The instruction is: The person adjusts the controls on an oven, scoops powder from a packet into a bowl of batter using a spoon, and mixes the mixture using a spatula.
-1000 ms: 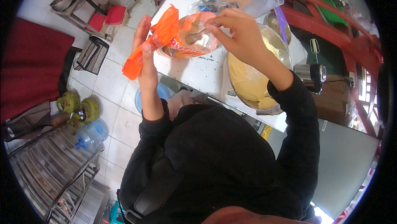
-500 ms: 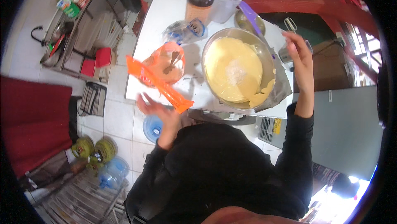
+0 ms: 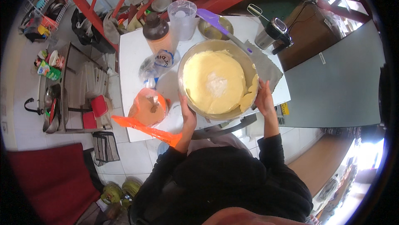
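Head cam: steel bowl point(image 3: 251, 72) sits at the near side of the white bench point(image 3: 128, 65), pale yellow batter point(image 3: 194, 75) inside, w/ a mound of white powder point(image 3: 217, 84) approx. mid-surface. L hand point(image 3: 188, 119) and R hand point(image 3: 264, 100) hold the bowl from opp. sides, low on its near half; can't tell if its base is lifted.

For a good hold, prob. best: even pressure L & R, rim lvl so powder doesn't slide, fingertips outside, off the batter smeared up the R wall.

Grey cloth point(image 3: 271, 72) pokes out R of bowl; it could drag, so worth watching. Purple spatula point(image 3: 216, 22) leans over a small bowl point(image 3: 203, 30), handle end right by the big rim. Open orange bag point(image 3: 146, 131) lies L, its strip by the L wrist, so mind snags. Hand mixer point(image 3: 272, 33) is far R.
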`<state>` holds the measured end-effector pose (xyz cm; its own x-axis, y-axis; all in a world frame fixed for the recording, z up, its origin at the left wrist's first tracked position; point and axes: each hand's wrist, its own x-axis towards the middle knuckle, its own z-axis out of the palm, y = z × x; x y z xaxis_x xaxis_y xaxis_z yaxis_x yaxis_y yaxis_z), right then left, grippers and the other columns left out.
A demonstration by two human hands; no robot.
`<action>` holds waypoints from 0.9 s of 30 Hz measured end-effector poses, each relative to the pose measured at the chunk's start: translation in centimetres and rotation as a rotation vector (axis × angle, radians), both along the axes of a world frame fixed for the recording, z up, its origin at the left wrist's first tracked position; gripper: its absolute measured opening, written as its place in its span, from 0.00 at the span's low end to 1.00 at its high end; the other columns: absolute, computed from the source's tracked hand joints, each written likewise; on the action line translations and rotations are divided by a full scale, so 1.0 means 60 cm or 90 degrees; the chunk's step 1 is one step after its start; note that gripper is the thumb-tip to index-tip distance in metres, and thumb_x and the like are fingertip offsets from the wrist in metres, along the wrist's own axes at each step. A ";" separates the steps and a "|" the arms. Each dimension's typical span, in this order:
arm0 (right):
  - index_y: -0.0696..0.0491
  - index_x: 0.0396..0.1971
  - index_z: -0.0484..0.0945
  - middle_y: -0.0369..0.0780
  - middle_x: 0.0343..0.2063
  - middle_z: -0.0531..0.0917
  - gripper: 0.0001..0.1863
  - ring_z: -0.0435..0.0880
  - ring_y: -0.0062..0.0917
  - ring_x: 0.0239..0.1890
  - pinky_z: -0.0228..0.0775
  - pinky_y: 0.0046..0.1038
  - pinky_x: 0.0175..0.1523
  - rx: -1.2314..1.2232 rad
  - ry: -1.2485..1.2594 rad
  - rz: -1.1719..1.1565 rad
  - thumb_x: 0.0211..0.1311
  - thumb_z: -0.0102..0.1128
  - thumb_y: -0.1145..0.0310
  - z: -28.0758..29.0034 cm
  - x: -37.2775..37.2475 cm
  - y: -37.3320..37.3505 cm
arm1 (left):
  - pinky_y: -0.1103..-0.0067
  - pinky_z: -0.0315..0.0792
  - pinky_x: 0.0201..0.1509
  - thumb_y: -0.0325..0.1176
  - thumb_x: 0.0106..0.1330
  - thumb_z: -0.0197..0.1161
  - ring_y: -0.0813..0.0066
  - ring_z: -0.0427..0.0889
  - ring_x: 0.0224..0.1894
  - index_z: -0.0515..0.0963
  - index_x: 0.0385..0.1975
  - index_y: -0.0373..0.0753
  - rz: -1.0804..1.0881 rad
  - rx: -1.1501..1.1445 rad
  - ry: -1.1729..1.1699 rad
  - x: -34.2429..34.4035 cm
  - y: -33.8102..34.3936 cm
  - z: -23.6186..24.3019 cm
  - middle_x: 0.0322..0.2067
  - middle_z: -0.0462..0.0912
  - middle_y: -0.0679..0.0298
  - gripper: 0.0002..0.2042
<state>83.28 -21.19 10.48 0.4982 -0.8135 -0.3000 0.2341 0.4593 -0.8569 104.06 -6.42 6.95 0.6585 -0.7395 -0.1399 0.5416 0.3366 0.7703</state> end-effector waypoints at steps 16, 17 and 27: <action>0.57 0.56 0.54 0.43 0.52 0.66 0.48 0.67 0.30 0.51 0.59 0.30 0.55 0.133 -0.150 -0.049 0.46 0.27 0.29 -0.001 -0.066 0.008 | 0.71 0.57 0.56 0.56 0.58 0.31 0.62 0.64 0.53 0.58 0.53 0.34 0.052 0.024 0.097 -0.087 -0.032 0.063 0.52 0.62 0.54 0.32; 0.57 0.56 0.53 0.43 0.52 0.65 0.49 0.66 0.30 0.52 0.58 0.30 0.56 0.133 -0.172 -0.058 0.46 0.27 0.28 0.007 -0.099 0.007 | 0.71 0.57 0.57 0.58 0.58 0.31 0.62 0.64 0.53 0.58 0.53 0.34 0.021 0.005 0.089 -0.107 -0.034 0.063 0.52 0.62 0.54 0.34; 0.56 0.58 0.50 0.40 0.55 0.60 0.48 0.60 0.30 0.57 0.52 0.30 0.59 0.121 -0.137 -0.120 0.47 0.27 0.29 -0.027 -0.326 -0.135 | 0.73 0.56 0.58 0.65 0.54 0.28 0.62 0.62 0.55 0.55 0.55 0.35 -0.104 0.020 0.308 -0.315 -0.209 -0.019 0.54 0.61 0.55 0.40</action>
